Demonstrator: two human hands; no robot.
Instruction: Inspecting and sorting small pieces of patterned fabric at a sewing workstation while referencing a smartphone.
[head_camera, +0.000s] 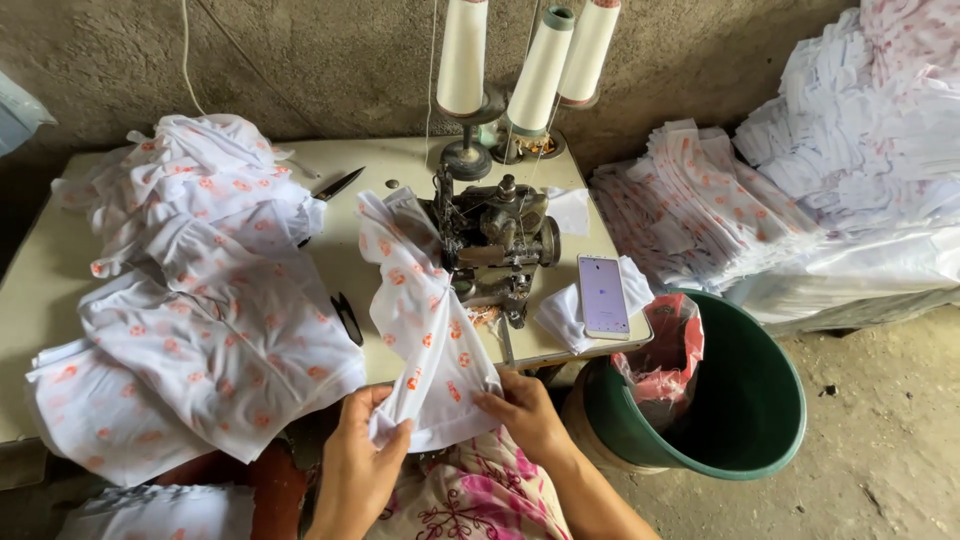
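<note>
The cloth piece (425, 330) pinched between the left hand (358, 465) and the right hand (528, 415) is thin, soft, matt white fabric with orange prints. Just beyond the grip, the sewing machine (495, 245) is dark, dull, worn metal. Right of the grip, the bucket (745, 400) is smooth green plastic with a slight sheen; the phone (603, 295) has a glossy screen. The tabletop (40, 290) left of it looks smooth, pale and matt

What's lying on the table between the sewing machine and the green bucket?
In the head view, a phone with its screen lit lies on a white cloth scrap at the table edge, between the sewing machine and the green bucket.
</note>
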